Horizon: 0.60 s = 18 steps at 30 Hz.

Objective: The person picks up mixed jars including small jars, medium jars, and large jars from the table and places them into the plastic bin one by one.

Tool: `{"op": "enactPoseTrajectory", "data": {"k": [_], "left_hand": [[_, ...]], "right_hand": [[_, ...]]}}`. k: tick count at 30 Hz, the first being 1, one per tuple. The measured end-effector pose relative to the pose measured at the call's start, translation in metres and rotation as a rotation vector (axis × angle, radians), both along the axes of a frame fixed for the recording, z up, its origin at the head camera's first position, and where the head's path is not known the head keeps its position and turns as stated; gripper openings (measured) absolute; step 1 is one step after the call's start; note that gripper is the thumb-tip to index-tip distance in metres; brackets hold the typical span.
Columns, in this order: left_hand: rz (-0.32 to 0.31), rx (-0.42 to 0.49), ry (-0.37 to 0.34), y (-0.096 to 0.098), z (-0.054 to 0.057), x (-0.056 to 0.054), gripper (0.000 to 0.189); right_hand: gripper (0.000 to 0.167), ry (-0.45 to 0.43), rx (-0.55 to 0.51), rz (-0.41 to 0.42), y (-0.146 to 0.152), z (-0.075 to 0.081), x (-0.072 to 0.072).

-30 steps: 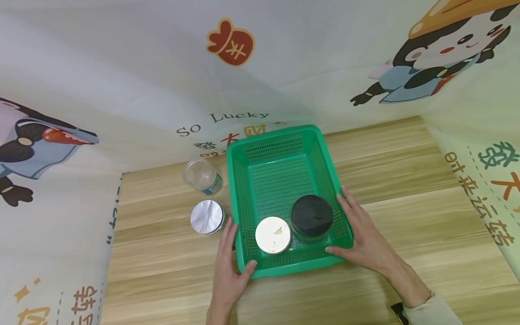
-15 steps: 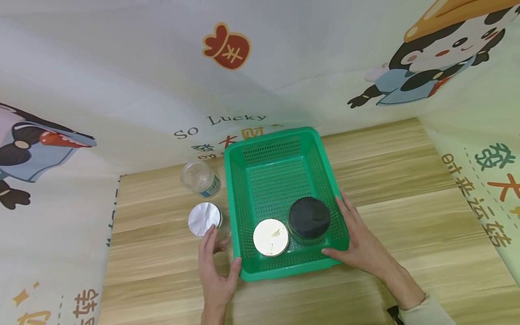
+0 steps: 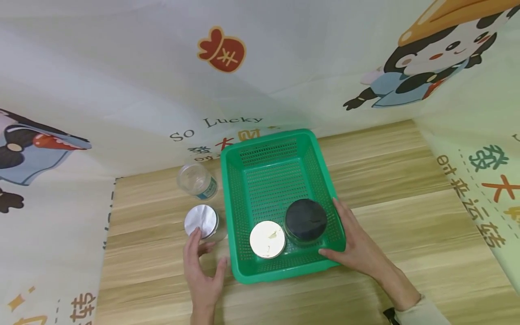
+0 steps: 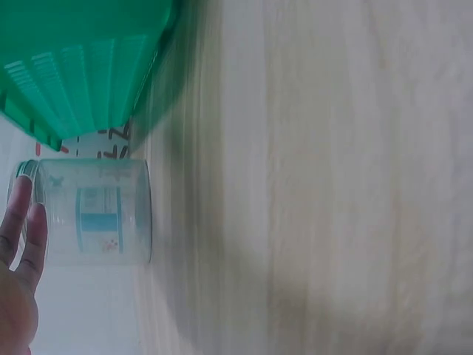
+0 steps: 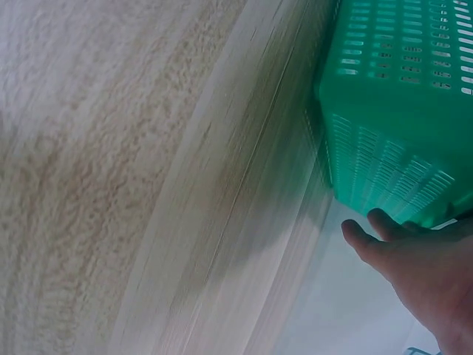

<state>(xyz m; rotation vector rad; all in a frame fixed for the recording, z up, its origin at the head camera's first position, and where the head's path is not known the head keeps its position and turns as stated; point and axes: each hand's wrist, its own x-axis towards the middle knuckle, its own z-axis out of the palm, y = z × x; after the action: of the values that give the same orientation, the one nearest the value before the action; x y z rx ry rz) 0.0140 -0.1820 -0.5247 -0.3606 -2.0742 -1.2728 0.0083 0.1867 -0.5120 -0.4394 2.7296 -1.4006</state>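
My left hand [image 3: 201,274] has its fingertips right at the near edge of a silver-topped jar [image 3: 201,220], thumb spread away to the right. In the left wrist view, two fingers [image 4: 33,248] overlap the top end of a clear jar [image 4: 100,214] with a blue label. A green perforated basket [image 3: 237,253] stands to the right, apart from that hand. My right hand [image 3: 357,248] rests at its near right corner, thumb over the rim and fingers fairly straight along the outer side. Inside the basket are a black-lidded jar [image 3: 306,220] and a pale, shiny-topped container [image 3: 267,239].
Behind the silver-topped jar stands another clear jar [image 3: 197,181] with a blue label. The wooden tabletop [image 3: 390,180] meets a printed white backdrop [image 3: 142,90] at the back and sides. The basket's far end comes close to the back wall.
My left hand has let go of the basket's left side and moved left to the silver-topped jar. The right hand stays at the basket corner. The whole head view has shifted slightly.
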Motion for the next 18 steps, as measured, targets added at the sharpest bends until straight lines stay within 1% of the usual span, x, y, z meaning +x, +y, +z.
{"op": "enactPoseTrajectory", "data": {"k": [4,7,12,18], "left_hand": [[0.018,-0.01,-0.008,0.001,0.016,0.0,0.067],[0.022,-0.003,-0.011,0.001,0.024,0.0,0.067],[0.032,-0.001,-0.02,-0.002,0.028,0.0,0.067],[0.057,-0.023,-0.023,-0.006,0.029,-0.001,0.067]], "right_hand": [[0.119,-0.004,0.0,-0.002,0.0,0.0,0.0],[0.119,-0.006,-0.002,0.0,0.0,0.0,0.0],[0.118,-0.008,-0.011,0.003,-0.001,0.002,0.0],[0.117,-0.031,-0.015,-0.005,-0.001,0.002,0.0]]}}
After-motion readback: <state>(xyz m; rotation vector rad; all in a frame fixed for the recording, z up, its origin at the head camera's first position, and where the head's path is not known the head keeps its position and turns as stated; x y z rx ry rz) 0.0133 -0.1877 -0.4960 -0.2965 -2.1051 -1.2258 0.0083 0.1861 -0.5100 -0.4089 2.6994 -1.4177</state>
